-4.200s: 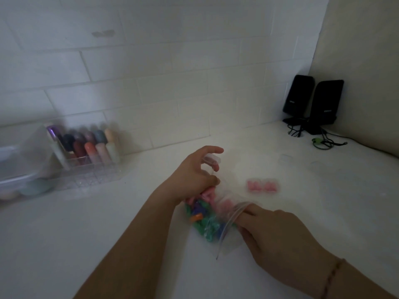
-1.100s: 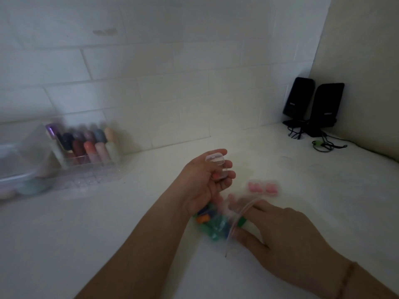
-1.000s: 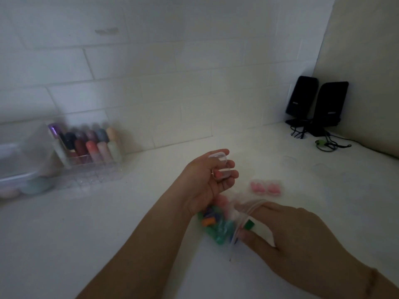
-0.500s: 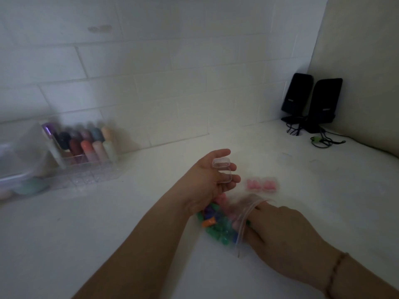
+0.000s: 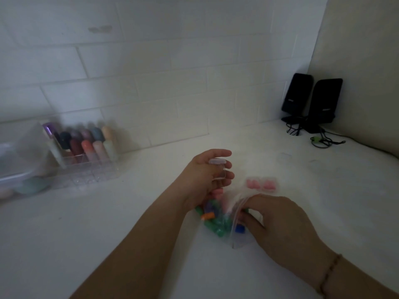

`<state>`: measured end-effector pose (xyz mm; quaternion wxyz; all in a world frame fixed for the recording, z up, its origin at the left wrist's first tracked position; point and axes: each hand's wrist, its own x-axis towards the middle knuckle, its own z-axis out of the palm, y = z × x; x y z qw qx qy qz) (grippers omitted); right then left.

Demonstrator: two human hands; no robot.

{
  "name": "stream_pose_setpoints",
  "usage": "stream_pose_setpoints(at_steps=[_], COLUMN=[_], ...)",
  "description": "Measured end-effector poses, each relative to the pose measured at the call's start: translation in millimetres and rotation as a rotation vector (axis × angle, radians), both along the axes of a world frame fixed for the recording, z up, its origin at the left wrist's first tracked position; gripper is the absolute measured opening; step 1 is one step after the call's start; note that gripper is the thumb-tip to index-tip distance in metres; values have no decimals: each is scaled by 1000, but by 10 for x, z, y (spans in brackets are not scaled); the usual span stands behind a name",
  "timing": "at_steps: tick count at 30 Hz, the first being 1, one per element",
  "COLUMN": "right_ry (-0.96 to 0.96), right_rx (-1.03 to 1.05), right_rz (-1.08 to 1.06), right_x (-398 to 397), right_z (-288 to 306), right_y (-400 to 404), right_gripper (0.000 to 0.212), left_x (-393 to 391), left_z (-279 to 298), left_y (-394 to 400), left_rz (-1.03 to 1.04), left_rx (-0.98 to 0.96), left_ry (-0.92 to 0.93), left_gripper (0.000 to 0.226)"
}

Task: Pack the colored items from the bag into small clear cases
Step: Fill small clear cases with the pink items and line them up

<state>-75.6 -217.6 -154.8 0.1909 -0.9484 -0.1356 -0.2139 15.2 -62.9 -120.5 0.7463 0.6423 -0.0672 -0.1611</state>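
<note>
Two hands work over a white counter (image 5: pixel 108 234). The left hand (image 5: pixel 205 175) holds one small clear case (image 5: pixel 218 170), its lid hinged open, the fingers (image 5: pixel 228 175) curled round it from behind. The right hand (image 5: pixel 278 223) rests at the mouth of one clear zip bag (image 5: pixel 235 214); its fingers reach into the opening, and whether they pinch an item cannot be told. The bag lies on the counter between the hands and contains a heap of colored items (image 5: pixel 216 221): green, blue, orange, purple and pink, too blurred to count. Just beyond the bag lie two filled cases (image 5: pixel 261 184), side by side, each showing pink contents. At far left, one clear organizer (image 5: pixel 86 169) holds about a dozen upright tubes. Two black speakers (image 5: pixel 313 100) stand in the far right corner.
</note>
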Motion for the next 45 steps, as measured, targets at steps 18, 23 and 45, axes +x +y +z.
stream_pose_setpoints(at_steps=[18,23,45], right_ry=[147,123,-242], right_rx=[395,264,248], right_rz=[111,99,45], right_x=[-53,-70,-73], right_z=[236,299,348], right_y=[-47,-54,-170], right_gripper=[23,32,12], left_x=[13,-1,-305], left_z=[41,87,102], left_y=[58,78,-116], left_rz=[-49,-88,-451], left_rx=[-262,-340,-305], left_ry=[44,107,124], left_gripper=[40,46,41])
